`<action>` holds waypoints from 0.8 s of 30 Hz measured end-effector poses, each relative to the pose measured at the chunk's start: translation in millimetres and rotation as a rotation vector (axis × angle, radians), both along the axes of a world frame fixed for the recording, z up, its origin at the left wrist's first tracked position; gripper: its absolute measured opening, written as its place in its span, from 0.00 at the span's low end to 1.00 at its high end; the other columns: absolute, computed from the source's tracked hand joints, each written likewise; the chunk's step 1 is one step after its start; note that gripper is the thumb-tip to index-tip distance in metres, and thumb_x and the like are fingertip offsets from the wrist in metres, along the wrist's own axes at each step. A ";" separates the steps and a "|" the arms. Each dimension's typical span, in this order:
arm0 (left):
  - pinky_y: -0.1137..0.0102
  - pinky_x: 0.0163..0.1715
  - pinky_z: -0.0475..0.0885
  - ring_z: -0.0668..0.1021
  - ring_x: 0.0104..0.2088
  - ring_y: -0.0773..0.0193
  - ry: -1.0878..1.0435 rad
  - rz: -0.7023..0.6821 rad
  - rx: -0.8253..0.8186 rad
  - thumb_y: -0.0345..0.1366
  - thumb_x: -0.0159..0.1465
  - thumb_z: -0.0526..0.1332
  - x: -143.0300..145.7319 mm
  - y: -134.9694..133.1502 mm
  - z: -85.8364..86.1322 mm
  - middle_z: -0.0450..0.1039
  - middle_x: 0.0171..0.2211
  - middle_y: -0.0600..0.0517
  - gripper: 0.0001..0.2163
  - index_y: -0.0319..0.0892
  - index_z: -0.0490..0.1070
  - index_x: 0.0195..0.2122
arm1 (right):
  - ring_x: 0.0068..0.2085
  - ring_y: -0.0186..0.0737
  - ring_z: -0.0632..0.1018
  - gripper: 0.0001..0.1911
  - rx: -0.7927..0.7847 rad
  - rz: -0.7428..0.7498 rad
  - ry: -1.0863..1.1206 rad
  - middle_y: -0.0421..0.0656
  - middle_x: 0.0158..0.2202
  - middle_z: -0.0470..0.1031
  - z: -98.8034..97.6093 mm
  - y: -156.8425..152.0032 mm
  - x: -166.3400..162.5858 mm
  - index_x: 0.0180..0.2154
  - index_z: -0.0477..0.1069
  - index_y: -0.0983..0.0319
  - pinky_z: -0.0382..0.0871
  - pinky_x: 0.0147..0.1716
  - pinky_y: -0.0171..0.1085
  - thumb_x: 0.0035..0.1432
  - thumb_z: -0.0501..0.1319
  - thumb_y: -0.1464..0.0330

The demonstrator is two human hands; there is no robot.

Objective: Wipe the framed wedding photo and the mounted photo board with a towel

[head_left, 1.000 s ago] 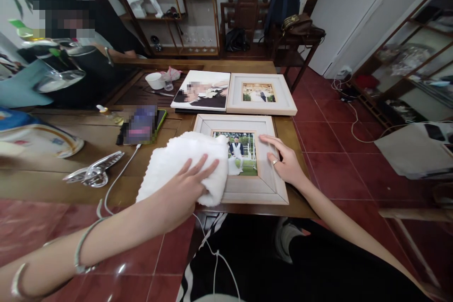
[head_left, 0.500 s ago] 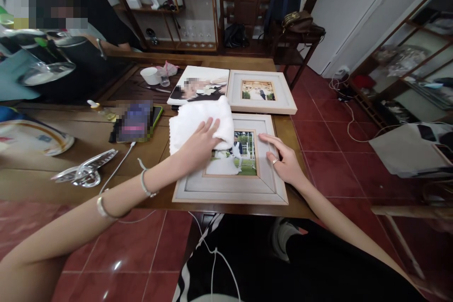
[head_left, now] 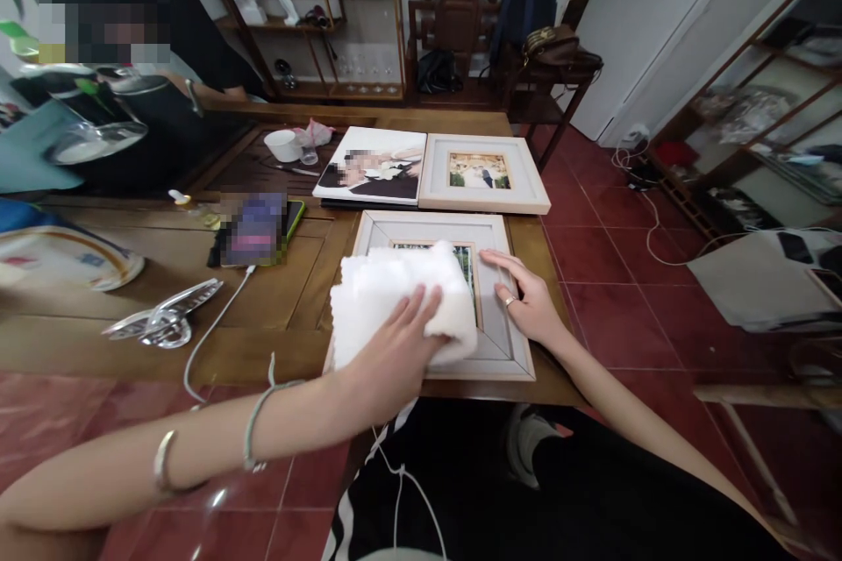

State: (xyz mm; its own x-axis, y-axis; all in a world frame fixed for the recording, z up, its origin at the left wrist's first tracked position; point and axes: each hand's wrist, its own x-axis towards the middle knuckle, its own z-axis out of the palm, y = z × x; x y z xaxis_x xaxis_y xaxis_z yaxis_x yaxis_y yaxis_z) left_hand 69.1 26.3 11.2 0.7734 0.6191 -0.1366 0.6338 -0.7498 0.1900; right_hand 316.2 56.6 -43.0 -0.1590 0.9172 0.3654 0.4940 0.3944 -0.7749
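A white cloth (head_left: 395,280) with a scalloped edge lies bunched over the lower left and middle of a picture frame (head_left: 434,228). My left hand (head_left: 401,351) is closed on the cloth and presses it down against the frame. Most of the photo inside is hidden beneath it; a green strip shows at its right. My right hand (head_left: 526,298), with a ring on one finger, rests on the frame's right border, fingers stretched out and apart from the cloth. The frame has a pale wood rim and a light grey inner border.
Behind lie a second framed photo (head_left: 483,180) and a photo panel (head_left: 374,166). To the left are a phone (head_left: 253,228) on a white cable (head_left: 217,329), a silvery hair claw (head_left: 164,316), a small dropper bottle (head_left: 197,209) and a white cup (head_left: 282,145). Another person stands at the far left.
My left hand has slid the cloth toward me and slightly right, from the frame's upper left across the photo. My right hand stays in place on the border.
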 end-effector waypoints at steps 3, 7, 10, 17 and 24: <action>0.47 0.64 0.53 0.45 0.67 0.37 -0.018 0.059 0.084 0.18 0.55 0.56 4.9 38.4 -7.9 0.41 0.69 0.38 0.25 0.38 0.70 0.54 | 0.61 0.44 0.69 0.26 0.004 0.009 -0.001 0.42 0.58 0.70 -0.2 0.1 0.7 0.55 0.68 0.53 0.59 0.62 0.50 0.56 0.54 0.76; 0.44 0.64 0.50 0.42 0.67 0.34 -0.022 0.076 0.149 0.17 0.55 0.54 9.6 78.6 -5.4 0.39 0.70 0.38 0.26 0.38 0.69 0.56 | 0.61 0.44 0.69 0.27 0.004 0.006 -0.010 0.42 0.59 0.70 -0.5 0.1 0.6 0.56 0.68 0.53 0.59 0.62 0.50 0.56 0.54 0.77; 0.43 0.62 0.52 0.44 0.66 0.31 0.058 0.045 0.138 0.16 0.56 0.53 15.5 84.7 0.9 0.41 0.69 0.37 0.27 0.37 0.69 0.56 | 0.61 0.43 0.68 0.27 0.008 0.009 -0.012 0.43 0.59 0.70 -0.9 0.1 0.7 0.56 0.67 0.54 0.59 0.63 0.49 0.57 0.53 0.77; 0.48 0.60 0.61 0.57 0.65 0.38 0.188 -0.157 0.008 0.27 0.57 0.63 17.0 20.1 24.5 0.57 0.65 0.40 0.22 0.41 0.72 0.53 | 0.61 0.43 0.69 0.26 0.014 0.008 0.001 0.43 0.58 0.70 -1.8 0.3 0.1 0.55 0.68 0.54 0.59 0.62 0.49 0.57 0.54 0.77; 0.50 0.54 0.67 0.60 0.63 0.35 0.185 -0.206 -0.004 0.30 0.57 0.63 16.6 -16.1 33.7 0.51 0.67 0.38 0.23 0.42 0.70 0.56 | 0.61 0.43 0.69 0.25 0.012 0.007 -0.005 0.45 0.58 0.70 -1.0 -0.4 -0.9 0.55 0.68 0.55 0.59 0.62 0.49 0.58 0.54 0.76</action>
